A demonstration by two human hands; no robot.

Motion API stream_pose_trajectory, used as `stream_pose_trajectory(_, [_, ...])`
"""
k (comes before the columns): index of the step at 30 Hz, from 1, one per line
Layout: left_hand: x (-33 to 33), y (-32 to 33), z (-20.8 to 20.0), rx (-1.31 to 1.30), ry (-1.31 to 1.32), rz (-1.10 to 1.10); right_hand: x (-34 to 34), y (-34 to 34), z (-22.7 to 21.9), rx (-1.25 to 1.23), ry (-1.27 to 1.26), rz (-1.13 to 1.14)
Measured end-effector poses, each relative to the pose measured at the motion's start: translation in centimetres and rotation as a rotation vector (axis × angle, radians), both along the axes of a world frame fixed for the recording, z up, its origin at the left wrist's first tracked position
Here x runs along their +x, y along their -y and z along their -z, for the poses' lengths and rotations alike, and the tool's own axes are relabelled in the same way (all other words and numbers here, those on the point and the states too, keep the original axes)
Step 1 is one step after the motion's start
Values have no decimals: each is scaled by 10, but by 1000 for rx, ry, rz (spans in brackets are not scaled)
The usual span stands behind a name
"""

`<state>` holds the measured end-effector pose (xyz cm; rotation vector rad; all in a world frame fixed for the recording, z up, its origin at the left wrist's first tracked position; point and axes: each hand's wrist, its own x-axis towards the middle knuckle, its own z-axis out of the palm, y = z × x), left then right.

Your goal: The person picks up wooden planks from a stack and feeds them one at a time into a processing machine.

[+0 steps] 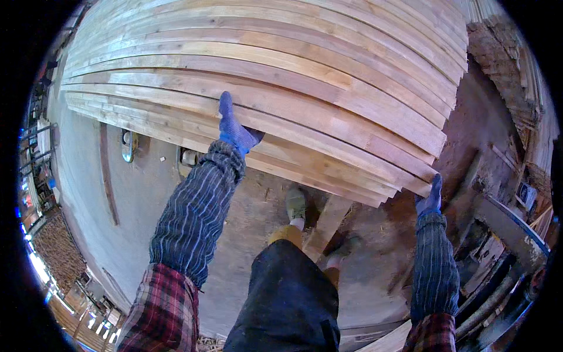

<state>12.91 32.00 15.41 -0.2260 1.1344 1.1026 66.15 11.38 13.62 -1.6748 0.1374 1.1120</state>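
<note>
Boards [340, 152] of long, flat, pale wood lie in a broad stack, the blue-gloved left hand [234, 128] gripping them near the front, the blue-gloved right hand [430, 197] apparently clasping their right end; this step looks like a two-handed hold, the next move calling for even support

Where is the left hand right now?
In the head view, the gloved left hand is just left of centre, on the near side of the stacked boards.
</note>
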Motion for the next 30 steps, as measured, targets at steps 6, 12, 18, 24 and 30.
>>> stream_pose_trajectory(6, [-4, -7, 4, 83, 14, -7, 7, -17, -25, -218, 128, -299])
stream_pose_trajectory(12, [-11, 14, 12, 156, 20, 34, 67, -66, -20, -502, 654, -863])
stream_pose_trajectory(18, [-2, 184, -90, 1, 99, 114, -173, -110, -82, 37, 545, -970])
stream_pose_trajectory(24, [76, 323, -197, 16, 288, 573, -426, -49, -176, 230, -216, -1977])
stream_pose_trajectory(30, [8, 309, -302, 674, -177, 1445, -330, 47, -241, 228, -289, -1738])
